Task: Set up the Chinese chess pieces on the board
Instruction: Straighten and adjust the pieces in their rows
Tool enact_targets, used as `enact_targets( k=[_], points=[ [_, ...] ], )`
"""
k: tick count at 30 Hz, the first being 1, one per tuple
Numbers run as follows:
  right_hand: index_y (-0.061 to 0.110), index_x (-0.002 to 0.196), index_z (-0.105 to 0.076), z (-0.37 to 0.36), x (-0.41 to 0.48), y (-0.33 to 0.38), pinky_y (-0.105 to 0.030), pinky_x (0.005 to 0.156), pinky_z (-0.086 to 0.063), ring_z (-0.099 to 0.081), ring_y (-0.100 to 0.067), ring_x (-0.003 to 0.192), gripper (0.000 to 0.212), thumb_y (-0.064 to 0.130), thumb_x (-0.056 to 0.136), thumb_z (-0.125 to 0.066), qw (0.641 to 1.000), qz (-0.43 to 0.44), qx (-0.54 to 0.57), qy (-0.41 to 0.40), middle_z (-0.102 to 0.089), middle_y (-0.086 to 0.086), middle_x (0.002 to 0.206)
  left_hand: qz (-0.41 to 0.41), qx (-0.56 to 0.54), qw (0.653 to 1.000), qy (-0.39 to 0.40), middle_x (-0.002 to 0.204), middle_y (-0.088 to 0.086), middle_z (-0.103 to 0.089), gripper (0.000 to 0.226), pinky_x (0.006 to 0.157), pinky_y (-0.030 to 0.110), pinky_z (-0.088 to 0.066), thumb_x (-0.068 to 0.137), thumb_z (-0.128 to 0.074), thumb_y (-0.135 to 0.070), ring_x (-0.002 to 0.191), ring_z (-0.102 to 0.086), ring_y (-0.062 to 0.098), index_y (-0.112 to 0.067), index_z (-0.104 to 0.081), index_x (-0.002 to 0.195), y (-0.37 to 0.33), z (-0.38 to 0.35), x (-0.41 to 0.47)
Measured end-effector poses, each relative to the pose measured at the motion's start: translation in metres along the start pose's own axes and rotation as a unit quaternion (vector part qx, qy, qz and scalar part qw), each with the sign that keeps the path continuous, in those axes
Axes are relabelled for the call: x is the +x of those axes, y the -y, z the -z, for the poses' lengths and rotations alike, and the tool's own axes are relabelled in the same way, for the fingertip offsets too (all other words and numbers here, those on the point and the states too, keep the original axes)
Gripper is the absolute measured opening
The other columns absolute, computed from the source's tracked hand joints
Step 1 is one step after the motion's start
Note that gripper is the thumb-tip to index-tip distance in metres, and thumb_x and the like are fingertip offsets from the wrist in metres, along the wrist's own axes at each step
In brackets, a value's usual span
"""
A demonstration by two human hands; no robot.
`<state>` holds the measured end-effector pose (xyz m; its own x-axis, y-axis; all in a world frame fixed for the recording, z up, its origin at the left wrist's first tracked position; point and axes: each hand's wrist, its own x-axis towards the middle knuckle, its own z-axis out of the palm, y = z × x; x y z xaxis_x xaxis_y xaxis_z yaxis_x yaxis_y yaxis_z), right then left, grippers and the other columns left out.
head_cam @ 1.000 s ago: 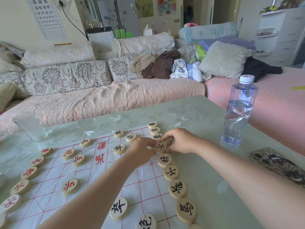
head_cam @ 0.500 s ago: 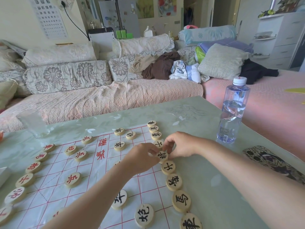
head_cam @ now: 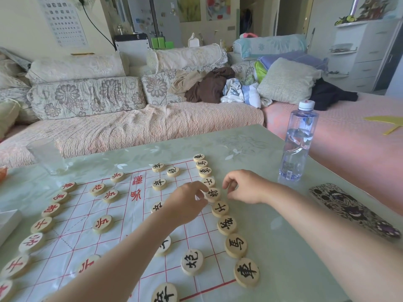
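A white board sheet (head_cam: 72, 243) with a red grid lies on the green table. Round wooden pieces with black characters line its right edge, among them the chariot (head_cam: 246, 272), the horse (head_cam: 236, 245) and an advisor (head_cam: 220, 209). Red-lettered pieces (head_cam: 42, 224) run down the left edge. My left hand (head_cam: 187, 203) reaches across the board, and its thumb and forefinger pinch the left rim of the black general piece (head_cam: 213, 194) in that row. My right hand (head_cam: 244, 186) hovers just right of that piece, fingers loosely curled, holding nothing.
A water bottle (head_cam: 297, 144) stands at the table's right side, with a patterned phone case (head_cam: 353, 211) lying nearer me. An empty glass (head_cam: 46, 155) stands at the far left. A white box corner (head_cam: 6, 223) shows at the left edge. A sofa runs behind the table.
Both hands moved down the black row from the advisor piece to the general piece. My right hand has let go and drawn back to the right; my left hand stays at the piece.
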<state>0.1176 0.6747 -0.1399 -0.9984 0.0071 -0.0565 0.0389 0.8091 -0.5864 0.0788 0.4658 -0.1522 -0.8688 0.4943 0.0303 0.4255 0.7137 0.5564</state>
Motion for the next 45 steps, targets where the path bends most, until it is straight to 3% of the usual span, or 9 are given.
enact_targets(
  k=[6, 9, 12, 17, 24, 28, 33, 39, 45],
  points=[
    [0.031, 0.101, -0.064, -0.028, -0.027, -0.003, -0.016, 0.063, -0.042, -0.058, -0.005, 0.074, 0.022, 0.022, 0.084, -0.076, 0.993, -0.026, 0.110, -0.031, -0.069, 0.004, 0.097, -0.020, 0.044, 0.997, 0.053, 0.113, -0.011, -0.059, 0.037, 0.078, 0.022, -0.044, 0.091, -0.058, -0.024, 0.088, -0.055, 0.009, -0.038, -0.057, 0.125, -0.015, -0.004, -0.018],
    [0.028, 0.108, -0.066, -0.033, -0.032, -0.006, -0.011, 0.062, -0.038, -0.056, -0.001, 0.074, 0.025, 0.023, 0.085, -0.076, 0.991, -0.034, 0.116, -0.052, -0.066, 0.007, 0.096, -0.028, 0.104, 0.991, 0.081, 0.126, -0.005, -0.054, 0.044, 0.093, 0.031, -0.046, 0.093, -0.055, -0.027, 0.111, -0.054, 0.018, -0.039, -0.050, 0.135, -0.020, -0.004, -0.022],
    [0.027, 0.110, -0.067, -0.034, -0.033, -0.006, -0.011, 0.064, -0.039, -0.058, -0.003, 0.079, 0.028, 0.027, 0.084, -0.077, 0.992, -0.031, 0.104, -0.061, -0.064, 0.009, 0.094, -0.031, 0.132, 0.988, 0.078, 0.131, -0.003, -0.052, 0.045, 0.095, 0.034, -0.046, 0.093, -0.055, -0.030, 0.117, -0.052, 0.021, -0.036, -0.049, 0.137, -0.022, -0.005, -0.024],
    [0.032, 0.105, -0.066, -0.040, -0.028, -0.008, -0.027, 0.081, -0.049, -0.061, -0.013, 0.090, 0.016, 0.032, 0.090, -0.068, 0.990, -0.056, 0.084, -0.102, -0.063, 0.008, 0.096, 0.010, 0.117, 0.992, 0.034, 0.119, -0.009, -0.060, 0.034, 0.090, 0.034, -0.051, 0.091, -0.056, -0.030, 0.106, -0.058, 0.015, -0.029, -0.056, 0.125, -0.013, -0.005, -0.025],
    [0.036, 0.091, -0.069, -0.030, -0.032, -0.005, -0.025, 0.081, -0.051, -0.066, -0.011, 0.091, 0.016, 0.036, 0.080, -0.080, 0.992, -0.032, 0.117, -0.038, -0.071, 0.010, 0.094, 0.004, 0.063, 0.998, 0.024, 0.099, -0.021, -0.055, 0.033, 0.078, 0.034, -0.056, 0.087, -0.060, -0.030, 0.082, -0.061, 0.008, -0.048, -0.059, 0.115, -0.011, -0.008, -0.028],
    [0.035, 0.096, -0.069, -0.034, -0.026, -0.004, -0.028, 0.081, -0.050, -0.064, -0.012, 0.088, 0.018, 0.038, 0.081, -0.079, 0.993, -0.051, 0.085, -0.071, -0.066, 0.013, 0.089, 0.010, 0.060, 0.998, 0.010, 0.104, -0.021, -0.055, 0.021, 0.076, 0.036, -0.057, 0.087, -0.060, -0.030, 0.080, -0.062, 0.008, -0.044, -0.062, 0.101, -0.010, -0.010, -0.028],
    [0.035, 0.101, -0.073, -0.030, -0.027, -0.004, -0.021, 0.081, -0.047, -0.064, -0.007, 0.094, 0.015, 0.034, 0.086, -0.074, 0.994, -0.036, 0.097, -0.036, -0.069, 0.013, 0.099, 0.004, 0.034, 0.999, 0.003, 0.108, -0.022, -0.062, 0.022, 0.077, 0.029, -0.054, 0.084, -0.063, -0.024, 0.083, -0.059, 0.007, -0.039, -0.062, 0.100, -0.009, -0.010, -0.027],
    [0.032, 0.105, -0.076, -0.028, -0.031, -0.003, -0.021, 0.091, -0.049, -0.066, -0.003, 0.098, 0.021, 0.022, 0.087, -0.073, 0.995, -0.019, 0.097, -0.031, -0.073, 0.015, 0.103, 0.002, 0.020, 1.000, -0.008, 0.096, -0.019, -0.064, 0.020, 0.075, 0.030, -0.054, 0.082, -0.069, -0.025, 0.076, -0.055, 0.008, -0.033, -0.064, 0.099, -0.008, -0.016, -0.024],
    [0.030, 0.107, -0.076, -0.025, -0.030, -0.002, -0.014, 0.077, -0.045, -0.065, -0.005, 0.095, 0.020, 0.022, 0.088, -0.072, 0.996, -0.019, 0.089, -0.025, -0.072, 0.013, 0.102, -0.001, 0.004, 1.000, -0.003, 0.094, -0.018, -0.064, 0.018, 0.074, 0.028, -0.053, 0.080, -0.072, -0.027, 0.070, -0.053, 0.004, -0.035, -0.063, 0.093, -0.008, -0.016, -0.023]
  ],
)
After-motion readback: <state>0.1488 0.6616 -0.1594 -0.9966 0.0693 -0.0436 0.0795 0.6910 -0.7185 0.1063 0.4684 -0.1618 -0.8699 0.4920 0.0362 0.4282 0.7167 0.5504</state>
